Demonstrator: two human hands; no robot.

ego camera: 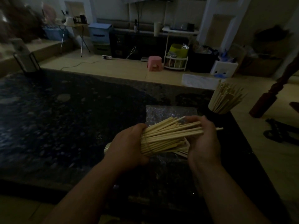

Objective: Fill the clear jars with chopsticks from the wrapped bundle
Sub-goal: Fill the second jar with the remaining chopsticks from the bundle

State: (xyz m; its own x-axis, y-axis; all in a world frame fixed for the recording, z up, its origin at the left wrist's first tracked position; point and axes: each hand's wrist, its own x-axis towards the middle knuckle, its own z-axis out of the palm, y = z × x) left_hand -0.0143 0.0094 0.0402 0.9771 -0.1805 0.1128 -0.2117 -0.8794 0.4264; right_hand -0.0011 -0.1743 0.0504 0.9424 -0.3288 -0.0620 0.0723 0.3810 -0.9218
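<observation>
My left hand (pixel 127 147) and right hand (pixel 203 139) clasp the chopsticks (pixel 168 138); I'd square their ends before tipping them toward the jar (pixel 221 101) beyond.

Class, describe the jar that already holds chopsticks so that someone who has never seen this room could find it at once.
Start at the dark speckled table and follow it to its far right corner. There stands a clear jar packed with pale chopsticks that fan out above its rim. Unlike the bundle of chopsticks held lying across both hands, these stand upright, untouched.
</observation>
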